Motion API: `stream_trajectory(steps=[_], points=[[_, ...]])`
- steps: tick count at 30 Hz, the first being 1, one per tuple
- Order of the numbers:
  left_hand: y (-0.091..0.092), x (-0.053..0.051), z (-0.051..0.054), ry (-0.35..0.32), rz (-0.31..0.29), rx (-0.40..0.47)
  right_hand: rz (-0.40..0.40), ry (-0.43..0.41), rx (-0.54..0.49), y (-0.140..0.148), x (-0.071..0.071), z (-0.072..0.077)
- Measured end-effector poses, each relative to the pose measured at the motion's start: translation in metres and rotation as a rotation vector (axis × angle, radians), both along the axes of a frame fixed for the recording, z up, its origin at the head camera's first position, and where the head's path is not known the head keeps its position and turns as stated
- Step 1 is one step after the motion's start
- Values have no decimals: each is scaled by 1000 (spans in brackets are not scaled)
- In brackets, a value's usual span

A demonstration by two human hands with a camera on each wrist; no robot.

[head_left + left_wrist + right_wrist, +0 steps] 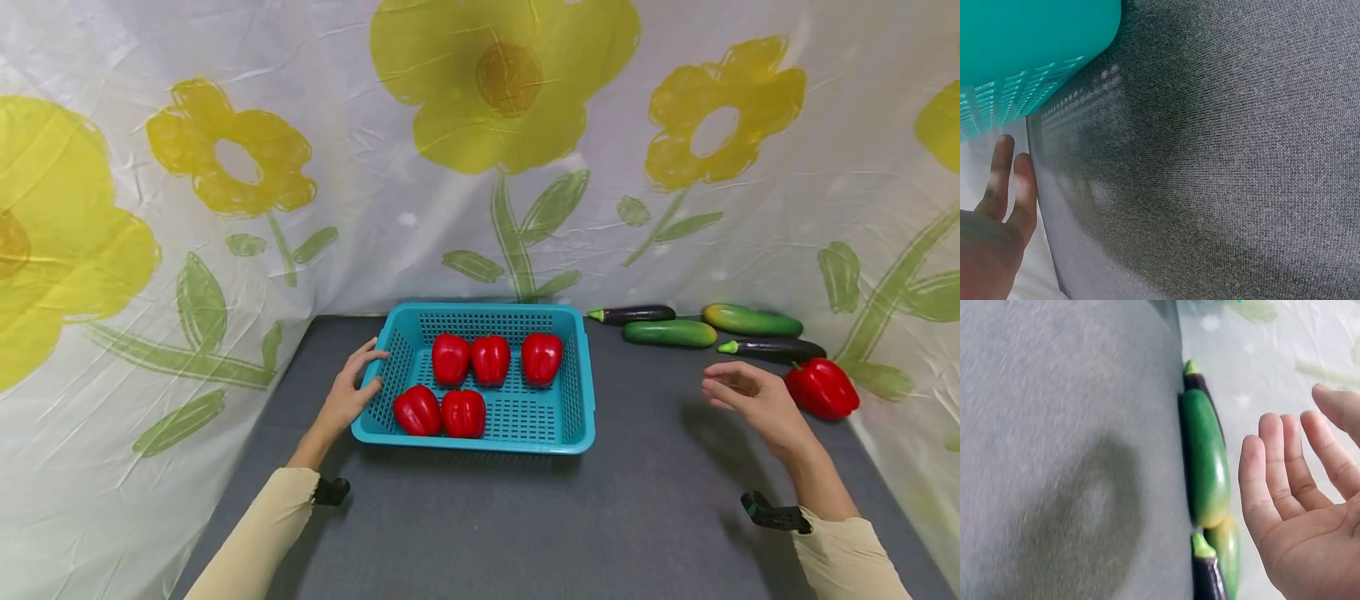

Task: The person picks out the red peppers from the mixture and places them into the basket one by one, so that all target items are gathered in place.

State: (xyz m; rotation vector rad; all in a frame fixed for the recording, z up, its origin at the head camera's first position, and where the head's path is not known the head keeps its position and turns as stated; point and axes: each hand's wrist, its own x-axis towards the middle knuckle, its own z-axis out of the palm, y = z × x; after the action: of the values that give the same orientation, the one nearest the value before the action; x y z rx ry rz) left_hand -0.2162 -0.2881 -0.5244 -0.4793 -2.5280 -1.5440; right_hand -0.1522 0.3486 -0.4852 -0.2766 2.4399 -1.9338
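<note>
A blue plastic basket (525, 417) holds several red bell peppers: three in the far row, including one pepper (542, 360) toward the right, and two in the near row, including one pepper (463, 414). At the basket's left side is my left hand (347, 396), thumb and fingertips by the rim; in the left wrist view two fingers (1025, 187) extend loosely beside the perforated wall. My right hand (757, 404) hovers above the table on the right with nothing in it, its fingers relaxed and spread in the right wrist view. Nearest to it lies another red bell pepper (822, 389).
Along the back right edge lie two eggplants, one (637, 314) near the basket and one (780, 349) by the pepper, plus a green cucumber-like vegetable (670, 333) and a yellow-green one (752, 320). A flower-printed cloth (420, 242) hangs behind the dark grey table (480, 525).
</note>
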Motion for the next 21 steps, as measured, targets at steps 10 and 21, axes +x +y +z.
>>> stream_trajectory(steps=[10, 21], points=[[2, 1, 1, 5, -7, 19, 9, 6, -1, 28, 8, 2], [2, 5, 7, 1, -3, 9, -92, 45, -146, 66, 13, 2]])
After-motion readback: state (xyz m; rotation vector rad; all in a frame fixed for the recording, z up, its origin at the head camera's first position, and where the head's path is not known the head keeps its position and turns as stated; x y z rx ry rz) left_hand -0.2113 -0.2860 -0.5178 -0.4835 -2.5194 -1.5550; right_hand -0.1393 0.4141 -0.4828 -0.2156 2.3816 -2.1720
